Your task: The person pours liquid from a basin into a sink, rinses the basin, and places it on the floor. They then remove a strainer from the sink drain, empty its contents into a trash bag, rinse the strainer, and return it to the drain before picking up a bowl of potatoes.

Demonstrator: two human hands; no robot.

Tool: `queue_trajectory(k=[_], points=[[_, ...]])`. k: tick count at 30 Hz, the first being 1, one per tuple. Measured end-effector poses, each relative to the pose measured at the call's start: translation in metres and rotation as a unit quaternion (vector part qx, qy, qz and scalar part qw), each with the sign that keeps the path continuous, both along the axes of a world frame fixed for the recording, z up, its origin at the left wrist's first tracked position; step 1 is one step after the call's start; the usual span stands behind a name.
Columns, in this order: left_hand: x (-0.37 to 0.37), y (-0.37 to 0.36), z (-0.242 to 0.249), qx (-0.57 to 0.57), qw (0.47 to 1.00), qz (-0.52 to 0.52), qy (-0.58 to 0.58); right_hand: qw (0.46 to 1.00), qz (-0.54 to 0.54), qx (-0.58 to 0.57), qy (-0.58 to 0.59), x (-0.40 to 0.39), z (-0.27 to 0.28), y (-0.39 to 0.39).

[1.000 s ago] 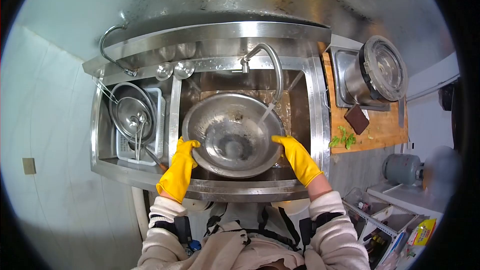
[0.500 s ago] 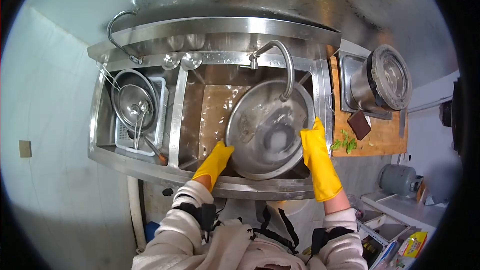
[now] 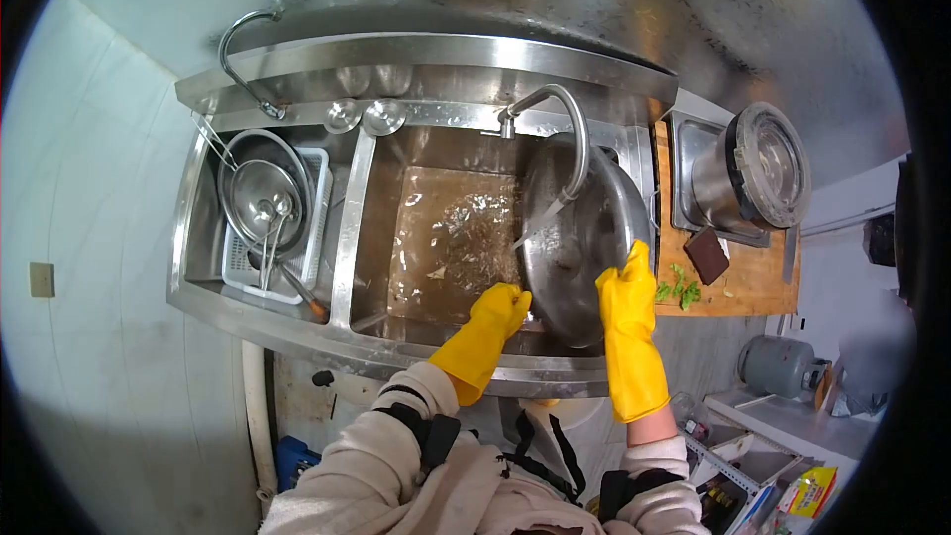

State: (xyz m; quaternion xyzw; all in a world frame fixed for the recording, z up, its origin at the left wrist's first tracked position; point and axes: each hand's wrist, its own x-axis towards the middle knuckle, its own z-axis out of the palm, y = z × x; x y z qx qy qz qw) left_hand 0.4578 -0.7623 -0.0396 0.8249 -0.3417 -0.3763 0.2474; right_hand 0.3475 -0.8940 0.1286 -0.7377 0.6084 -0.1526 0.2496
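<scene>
Head view, basin: from where I stand, the wide metal basin is over the right side of the larger sink compartment, tipped steeply, left edge low, right edge raised.
Right hand: the yellow-gloved right hand has the basin's right rim clamped between thumb and fingers.
Left hand: the left hand, gloved in yellow too, is at the basin's lower left edge, fingers curled together; I cannot tell whether they grip the rim.
Tap: a curved tap arches over the basin, its stream running slantwise down to the left.
Water: brownish water lies in the compartment left of the basin, rippled and glinting, most broken up near the basin's edge.
Smaller compartment: on the left, a white plastic basket bears a metal bowl and a long-handled strainer.
Ledge: two small round metal pieces sit side by side behind the sink.
Board: right of the sink, a wooden board carries a metal tray, a lidded pot, a dark brown block and green leaves.
Floor side: a grey cylinder lies beyond the board.
</scene>
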Motion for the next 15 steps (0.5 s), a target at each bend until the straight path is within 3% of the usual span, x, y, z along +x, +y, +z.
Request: queue_trajectory(k=[1, 2, 4, 5, 7, 9, 10, 12, 13, 15], points=[[0.001, 0.002, 0.005, 0.000, 1.000, 0.001, 0.000, 0.998, -0.052, 0.036, 0.008, 0.004, 0.005, -0.002], [0.004, 0.002, 0.010, -0.015, 0.998, 0.028, -0.044, 0.995, -0.063, -0.009, -0.074, -0.007, -0.020, -0.009], [0.012, 0.009, 0.005, -0.021, 0.976, 0.128, -0.177, 0.947, -0.127, 0.099, -0.279, -0.016, -0.043, -0.021], [0.022, 0.016, -0.003, -0.020, 0.975, 0.132, -0.180, 0.911, -0.142, 0.147, -0.359, -0.020, -0.046, -0.022], [0.051, 0.039, -0.019, 0.092, 0.952, 0.279, 0.092, 0.899, -0.143, 0.197, -0.365, -0.035, -0.063, -0.022], [0.086, 0.071, -0.046, -0.018, 0.920, 0.257, 0.294, 0.884, -0.146, 0.244, -0.372, -0.045, -0.084, -0.020], [0.094, 0.064, 0.016, 0.131, 0.948, 0.253, 0.144, 0.870, -0.174, 0.257, -0.383, -0.047, -0.097, -0.016], [0.108, 0.079, -0.004, 0.099, 0.954, 0.267, 0.099, 0.851, -0.220, 0.269, -0.394, -0.063, -0.147, -0.014], [0.116, 0.081, 0.009, 0.064, 0.957, 0.278, 0.053, 0.850, -0.220, 0.269, -0.395, -0.062, -0.145, -0.009], [0.139, 0.076, 0.058, 0.077, 0.953, 0.267, 0.125, 0.819, -0.245, 0.404, -0.326, -0.052, -0.135, 0.005]])
